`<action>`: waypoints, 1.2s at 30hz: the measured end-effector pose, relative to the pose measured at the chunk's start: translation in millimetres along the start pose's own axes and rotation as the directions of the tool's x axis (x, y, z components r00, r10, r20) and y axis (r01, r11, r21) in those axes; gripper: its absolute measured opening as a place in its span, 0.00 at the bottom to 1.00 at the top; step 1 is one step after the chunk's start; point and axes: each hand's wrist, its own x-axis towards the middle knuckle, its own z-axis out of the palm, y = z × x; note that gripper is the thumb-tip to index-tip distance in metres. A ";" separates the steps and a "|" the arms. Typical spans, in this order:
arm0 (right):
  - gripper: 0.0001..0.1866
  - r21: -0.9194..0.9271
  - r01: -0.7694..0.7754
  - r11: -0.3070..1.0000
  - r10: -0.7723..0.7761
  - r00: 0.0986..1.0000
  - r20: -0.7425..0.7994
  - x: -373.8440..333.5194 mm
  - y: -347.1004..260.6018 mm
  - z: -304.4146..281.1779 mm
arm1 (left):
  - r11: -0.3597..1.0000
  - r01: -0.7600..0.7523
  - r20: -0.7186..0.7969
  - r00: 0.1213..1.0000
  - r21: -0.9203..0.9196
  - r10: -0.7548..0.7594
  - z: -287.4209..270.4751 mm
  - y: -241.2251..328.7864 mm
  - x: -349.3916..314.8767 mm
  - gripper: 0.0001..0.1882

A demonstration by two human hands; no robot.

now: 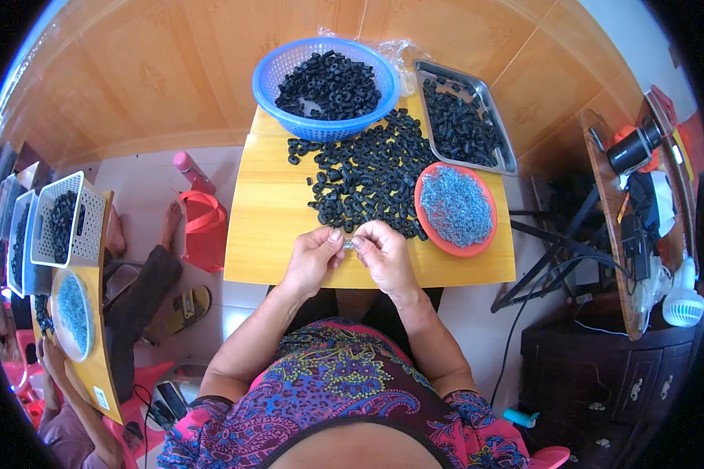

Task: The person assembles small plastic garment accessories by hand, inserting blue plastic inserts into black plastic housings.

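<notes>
My left hand (314, 256) and my right hand (384, 256) meet over the front part of the yellow table (267, 211). Both are closed in a pinch, fingertips almost touching. Between them shows a small shiny metal piece (349, 243), too tiny to make out fully. Just beyond my fingers spreads a loose heap of small black ring-like parts (371, 176). To the right of my right hand stands a red-orange plate (454, 250) piled with small silvery-blue metal pieces (456, 205).
At the back sit a blue perforated basket (270, 105) of black parts and a metal tray (508, 160) holding more. A person at the left works at another table (109, 344) with a white basket (90, 227). At the right are a wooden tabletop (606, 211) and a small fan (683, 293).
</notes>
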 end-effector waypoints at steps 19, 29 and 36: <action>0.11 -0.802 0.270 0.533 -0.402 0.915 0.041 -1.2 16.2 -17.6 | 0.915 -0.190 -0.119 0.962 0.355 0.246 -8.4 -10.1 14.9 0.07; 0.05 -0.451 0.276 0.849 -0.305 0.952 0.009 0.5 2.5 -2.1 | 0.942 -0.209 -0.088 0.967 0.264 0.239 4.9 -15.3 7.9 0.11; 0.07 -0.582 0.316 0.749 -0.420 0.906 -0.048 -8.2 11.7 -16.4 | 0.128 -0.490 0.245 0.624 0.863 0.742 -8.7 -11.1 15.1 0.08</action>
